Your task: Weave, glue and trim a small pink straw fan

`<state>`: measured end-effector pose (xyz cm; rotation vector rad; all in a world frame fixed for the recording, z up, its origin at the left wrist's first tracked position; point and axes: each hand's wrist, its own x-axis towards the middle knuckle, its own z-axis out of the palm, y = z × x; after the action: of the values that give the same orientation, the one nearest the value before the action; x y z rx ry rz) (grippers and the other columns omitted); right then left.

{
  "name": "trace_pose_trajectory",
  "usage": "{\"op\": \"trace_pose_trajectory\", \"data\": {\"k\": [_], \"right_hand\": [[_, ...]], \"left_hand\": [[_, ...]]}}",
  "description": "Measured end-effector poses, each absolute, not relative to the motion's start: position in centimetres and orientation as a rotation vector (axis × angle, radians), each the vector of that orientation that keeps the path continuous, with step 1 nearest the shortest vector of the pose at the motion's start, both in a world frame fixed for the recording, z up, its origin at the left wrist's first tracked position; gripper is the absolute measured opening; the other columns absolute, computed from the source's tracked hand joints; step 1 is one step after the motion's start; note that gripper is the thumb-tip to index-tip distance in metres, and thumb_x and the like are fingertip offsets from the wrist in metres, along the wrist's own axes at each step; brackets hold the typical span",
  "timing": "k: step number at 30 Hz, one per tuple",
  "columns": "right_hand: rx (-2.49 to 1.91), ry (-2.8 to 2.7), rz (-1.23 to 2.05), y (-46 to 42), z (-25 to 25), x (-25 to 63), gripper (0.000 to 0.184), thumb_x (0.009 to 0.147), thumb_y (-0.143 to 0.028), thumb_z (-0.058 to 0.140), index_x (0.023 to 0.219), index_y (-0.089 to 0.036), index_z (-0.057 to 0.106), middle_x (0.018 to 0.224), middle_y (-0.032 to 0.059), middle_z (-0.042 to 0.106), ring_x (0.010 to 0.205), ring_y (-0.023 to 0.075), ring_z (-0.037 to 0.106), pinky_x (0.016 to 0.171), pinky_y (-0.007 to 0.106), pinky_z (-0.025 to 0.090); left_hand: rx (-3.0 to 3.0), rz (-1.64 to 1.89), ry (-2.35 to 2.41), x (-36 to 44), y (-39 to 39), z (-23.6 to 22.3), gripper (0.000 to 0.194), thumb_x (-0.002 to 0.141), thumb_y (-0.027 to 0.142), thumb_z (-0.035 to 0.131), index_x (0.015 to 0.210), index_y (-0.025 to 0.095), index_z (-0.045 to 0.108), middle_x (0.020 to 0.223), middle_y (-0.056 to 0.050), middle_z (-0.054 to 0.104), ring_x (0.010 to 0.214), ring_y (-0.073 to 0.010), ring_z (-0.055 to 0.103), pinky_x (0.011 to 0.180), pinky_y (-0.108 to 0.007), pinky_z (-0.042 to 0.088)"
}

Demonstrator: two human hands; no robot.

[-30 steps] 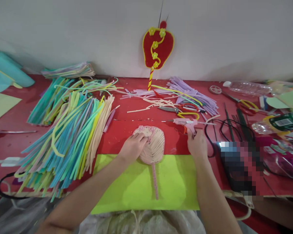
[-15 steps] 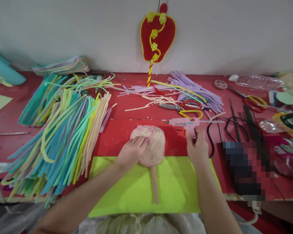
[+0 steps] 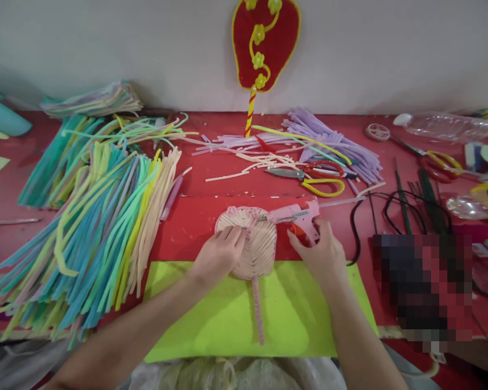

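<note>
The cream fan (image 3: 260,252), ribbed and edged with pink, was laid across the red table (image 3: 187,233) and green sheet (image 3: 296,314). Its pink trim (image 3: 254,212) was pinched by the left hand (image 3: 220,252); the glue gun (image 3: 295,215) (also pink) was grasped by the right hand (image 3: 325,259). Behind, a red fan (image 3: 274,51) was seen against the grey wall (image 3: 146,54).

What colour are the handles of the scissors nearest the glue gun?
One red, one yellow on the scissors; clearest in the head view.

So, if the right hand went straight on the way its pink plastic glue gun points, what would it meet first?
Likely the curly pink trim on the round cream woven fan, just past the nozzle; depth is unclear.
</note>
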<state>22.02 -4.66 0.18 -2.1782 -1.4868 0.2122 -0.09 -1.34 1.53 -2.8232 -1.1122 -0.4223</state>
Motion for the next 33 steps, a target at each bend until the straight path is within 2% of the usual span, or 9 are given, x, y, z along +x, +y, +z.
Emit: {"op": "trace_pose_trajectory", "data": {"k": [10, 17, 23, 33], "right_hand": [[-2.265, -1.526, 0.155, -4.69, -0.38, 22.23, 0.049, 0.067, -0.051, 0.055, 0.104, -0.02, 0.048, 0.091, 0.0088, 0.065, 0.073, 0.0246, 0.062, 0.059, 0.033, 0.043], [-2.219, -1.533, 0.086, -4.68, -0.56, 21.76, 0.046, 0.071, -0.049, 0.053, 0.104, -0.018, 0.049, 0.09, 0.0104, 0.065, 0.071, 0.0242, 0.062, 0.057, 0.033, 0.043], [-2.203, -1.518, 0.126, -4.61, -0.36, 21.82, 0.042, 0.073, -0.05, 0.049, 0.101, -0.018, 0.048, 0.082, 0.0095, 0.065, 0.066, 0.0223, 0.06, 0.055, 0.031, 0.042], [-2.196, -1.566, 0.146, -4.7, -0.46, 22.1, 0.039, 0.075, -0.047, 0.048, 0.1, -0.017, 0.047, 0.079, 0.0094, 0.064, 0.062, 0.0218, 0.058, 0.051, 0.029, 0.04]], "left_hand": [[-2.783, -0.624, -1.169, -0.8, -0.97, 0.95, 0.019, 0.086, 0.015, 0.044, 0.098, 0.008, 0.058, 0.094, -0.008, 0.065, 0.083, -0.0146, 0.062, 0.067, -0.024, 0.055], [-2.869, -0.601, -1.201, -1.0, -0.8, 0.54, 0.024, 0.088, 0.014, 0.038, 0.102, 0.009, 0.057, 0.099, -0.008, 0.064, 0.092, -0.0173, 0.061, 0.074, -0.028, 0.056], [-2.884, -0.597, -1.22, -1.03, -0.8, 0.67, 0.027, 0.09, 0.013, 0.034, 0.102, 0.011, 0.058, 0.098, -0.008, 0.064, 0.092, -0.0168, 0.061, 0.077, -0.029, 0.055], [-2.863, -0.632, -1.253, -0.8, -0.82, 0.66, 0.024, 0.089, 0.014, 0.037, 0.1, 0.011, 0.059, 0.097, -0.008, 0.065, 0.091, -0.0173, 0.061, 0.079, -0.031, 0.055]]}}
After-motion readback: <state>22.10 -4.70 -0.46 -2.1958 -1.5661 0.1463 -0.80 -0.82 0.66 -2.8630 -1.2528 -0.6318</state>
